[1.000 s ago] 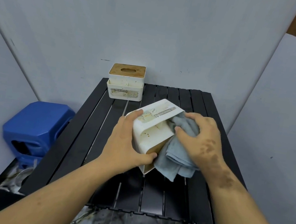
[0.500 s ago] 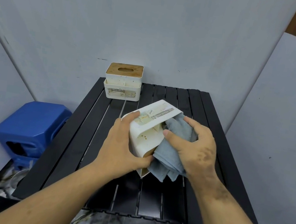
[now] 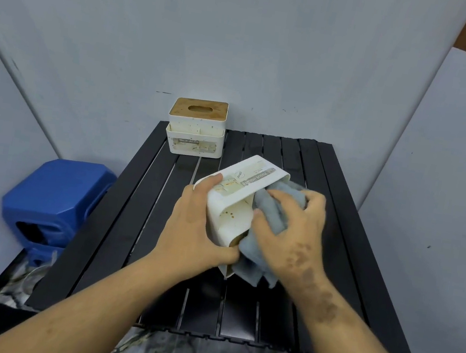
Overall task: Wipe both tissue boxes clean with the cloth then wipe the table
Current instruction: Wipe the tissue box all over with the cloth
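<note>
My left hand grips the tilted tissue box while my right hand clutches the cloth against it; hard rubbing could twist the box loose.

Both forearms are seen bare, no sleeves reaching them. Dark smudged blotches are spread over the back of the right hand and its forearm. The left hand is unmarked. Dark clothing is glimpsed at both lower corners.

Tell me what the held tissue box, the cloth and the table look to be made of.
Held tissue box: likely plastic, smooth cream shell with rounded corners. Cloth: soft grey-blue fabric, probably microfibre, bunched and fuzzy. Table: black slats with a slight sheen, perhaps painted metal.
</note>
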`<action>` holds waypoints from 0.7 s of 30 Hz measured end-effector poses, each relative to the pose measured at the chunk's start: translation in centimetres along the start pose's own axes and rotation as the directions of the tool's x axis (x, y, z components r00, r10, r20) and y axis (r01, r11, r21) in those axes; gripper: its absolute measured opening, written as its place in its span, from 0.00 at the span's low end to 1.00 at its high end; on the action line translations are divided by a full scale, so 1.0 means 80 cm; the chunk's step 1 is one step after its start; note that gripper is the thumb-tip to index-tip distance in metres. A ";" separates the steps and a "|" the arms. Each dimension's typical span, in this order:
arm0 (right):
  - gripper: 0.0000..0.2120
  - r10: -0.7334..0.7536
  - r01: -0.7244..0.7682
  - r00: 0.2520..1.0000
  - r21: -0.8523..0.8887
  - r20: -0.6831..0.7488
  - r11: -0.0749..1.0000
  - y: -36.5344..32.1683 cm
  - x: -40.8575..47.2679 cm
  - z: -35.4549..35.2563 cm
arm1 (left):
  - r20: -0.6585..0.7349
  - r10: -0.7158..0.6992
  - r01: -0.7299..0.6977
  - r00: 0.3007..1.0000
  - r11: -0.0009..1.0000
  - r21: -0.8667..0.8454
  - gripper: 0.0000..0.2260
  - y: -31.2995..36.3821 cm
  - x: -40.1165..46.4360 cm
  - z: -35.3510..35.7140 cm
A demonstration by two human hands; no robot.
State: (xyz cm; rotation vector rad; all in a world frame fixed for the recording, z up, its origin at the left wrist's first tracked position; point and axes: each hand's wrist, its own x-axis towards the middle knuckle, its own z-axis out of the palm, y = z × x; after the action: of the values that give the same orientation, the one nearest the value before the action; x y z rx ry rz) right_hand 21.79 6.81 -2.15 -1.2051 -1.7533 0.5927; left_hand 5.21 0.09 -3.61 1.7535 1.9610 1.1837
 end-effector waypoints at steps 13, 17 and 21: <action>0.18 0.015 -0.015 0.999 0.018 0.039 1.000 0.017 0.024 -0.020 | 0.001 -0.007 0.007 1.000 1.000 -0.008 0.50 -0.002 0.001 -0.001; 0.17 0.108 -0.111 0.993 0.048 0.052 0.993 0.020 0.033 -0.028 | 0.004 -0.007 0.007 1.000 1.000 0.011 0.51 0.001 0.002 0.001; 0.15 0.010 -0.013 0.997 0.034 0.083 0.999 -0.007 -0.006 -0.013 | -0.006 -0.030 0.031 1.000 1.000 0.002 0.51 0.002 0.001 0.002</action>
State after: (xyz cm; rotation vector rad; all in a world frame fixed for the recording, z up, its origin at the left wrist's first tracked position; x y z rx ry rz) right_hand 22.50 6.01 -1.42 -1.1818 -1.7988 0.6859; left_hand 5.40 0.22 -3.56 1.7168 1.9859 1.1787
